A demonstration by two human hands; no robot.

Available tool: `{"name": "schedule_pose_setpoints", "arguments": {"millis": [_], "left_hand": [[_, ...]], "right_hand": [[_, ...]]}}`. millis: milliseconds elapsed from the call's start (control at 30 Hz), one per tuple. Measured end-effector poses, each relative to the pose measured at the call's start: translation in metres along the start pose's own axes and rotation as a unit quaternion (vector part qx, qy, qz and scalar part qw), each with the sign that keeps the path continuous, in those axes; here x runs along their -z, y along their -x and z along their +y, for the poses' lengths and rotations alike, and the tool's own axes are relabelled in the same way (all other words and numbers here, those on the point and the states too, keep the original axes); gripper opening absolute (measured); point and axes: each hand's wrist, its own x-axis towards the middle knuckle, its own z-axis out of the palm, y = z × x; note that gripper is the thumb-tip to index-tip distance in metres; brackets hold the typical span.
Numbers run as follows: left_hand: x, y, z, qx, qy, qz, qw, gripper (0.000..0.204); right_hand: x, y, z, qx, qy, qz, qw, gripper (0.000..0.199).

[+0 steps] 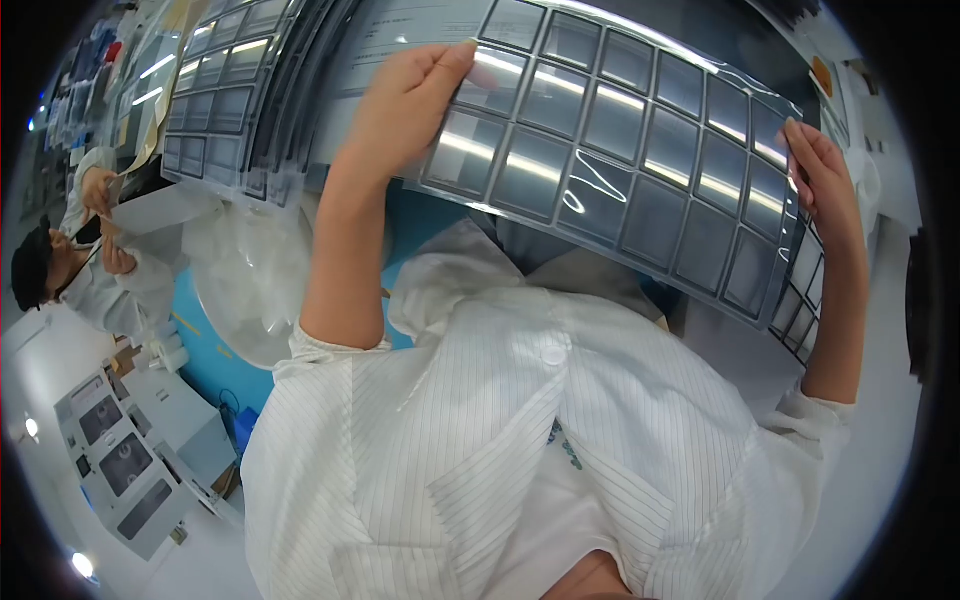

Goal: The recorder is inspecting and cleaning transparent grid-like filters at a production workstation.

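Both hands are up on a glossy compartment tray sheet (610,150), a thin grey panel of square pockets, held in the air above the blue work surface (215,345) and bowing a little across its width. The left hand (405,105) has its fingers closed over the near-left edge, thumb on top of a pocket. The right hand (825,180) pinches the far right edge, fingers curled around it; how much lies under the palm I cannot tell.

To handle this well, I'd judge: keep the grip on the rims only, hold both ends level so the sheet doesn't buckle, and tilt it so the ceiling-light glare slides off each pocket.

Now the surroundings. A stack of similar pocketed trays (225,90) lies at upper left, edges fanned. Below it, crumpled clear plastic bagging (250,275) sits on the blue surface. A pale paper sheet with print (400,40) lies beyond the left hand. At far left, a co-worker in a white coat (95,270) handles a white sheet. Lower left, grey boxy equipment (125,465) stands on the floor.
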Motion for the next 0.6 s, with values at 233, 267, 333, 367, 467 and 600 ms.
{"name": "schedule_pose_setpoints", "arguments": {"millis": [233, 267, 333, 367, 467, 600], "left_hand": [[0.001, 0.001, -0.006, 0.032, 0.039, 0.02, 0.999, 0.037], [0.001, 0.002, -0.003, 0.029, 0.043, 0.011, 0.999, 0.037], [0.001, 0.002, -0.001, 0.053, 0.066, 0.005, 0.996, 0.038], [0.002, 0.001, 0.0, 0.051, 0.073, -0.002, 0.996, 0.039], [0.003, -0.003, 0.001, 0.057, 0.054, -0.008, 0.997, 0.039], [0.003, -0.001, 0.001, 0.057, 0.039, 0.007, 0.998, 0.039]], "right_hand": [[-0.001, -0.005, 0.006, 0.029, 0.027, -0.01, 0.999, 0.029], [-0.001, -0.006, 0.007, 0.043, 0.034, -0.03, 0.998, 0.029], [-0.001, -0.004, 0.006, 0.051, 0.044, -0.044, 0.997, 0.03], [-0.002, -0.002, 0.003, 0.041, 0.051, -0.036, 0.997, 0.03], [-0.002, 0.001, 0.002, 0.037, 0.057, -0.022, 0.997, 0.031], [-0.005, 0.002, -0.002, 0.026, 0.069, -0.012, 0.997, 0.032]]}}
